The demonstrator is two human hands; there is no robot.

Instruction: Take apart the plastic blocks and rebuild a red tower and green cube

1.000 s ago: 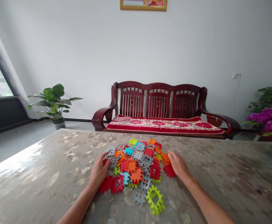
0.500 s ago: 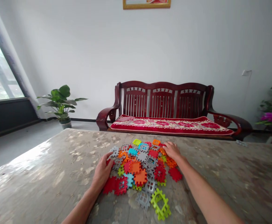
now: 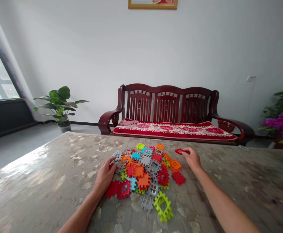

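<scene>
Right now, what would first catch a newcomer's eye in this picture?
Probably the bright heap of notched pieces on the table, between the left hand and the right hand, which pinches a red piece. Beyond it stands a dark red bench with a floral cover, and purple flowers show at the right edge.

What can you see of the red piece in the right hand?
The red piece is thin and flat, looks like plastic, and has toothed edges; any opening in it is too small to make out surely. The right hand grips it by its right side at the fingertips, and the rest juts out to the left. It shows at a shallow angle, right of the pile's far end and apart from it. Whether it touches the table cannot be told.
</scene>
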